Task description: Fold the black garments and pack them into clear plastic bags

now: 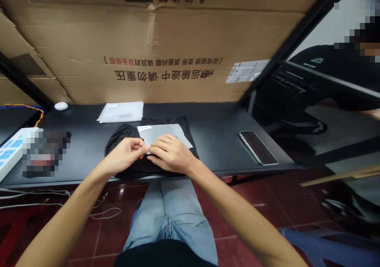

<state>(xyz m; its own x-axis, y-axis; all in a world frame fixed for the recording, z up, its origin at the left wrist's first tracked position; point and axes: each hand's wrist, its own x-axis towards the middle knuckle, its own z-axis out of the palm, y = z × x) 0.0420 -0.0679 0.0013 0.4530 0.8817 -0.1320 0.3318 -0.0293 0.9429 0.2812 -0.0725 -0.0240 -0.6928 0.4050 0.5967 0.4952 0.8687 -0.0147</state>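
Black tabletop (218, 130) before a cardboard panel (237, 33), both hands working at a grey packet.
The grey packet (169, 131) lies mid-frame on a bunched black cloth (124, 129), near the table's front edge. The left hand (126, 155) looks pinched closed on its lower-left corner; the right hand (173, 153) curves over its lower part, and whether it grips cannot be told. The packet could skid if the loose cloth shifts under pressure; the thin corner could crease or slip free if pulled unevenly, being held only by fingertips.
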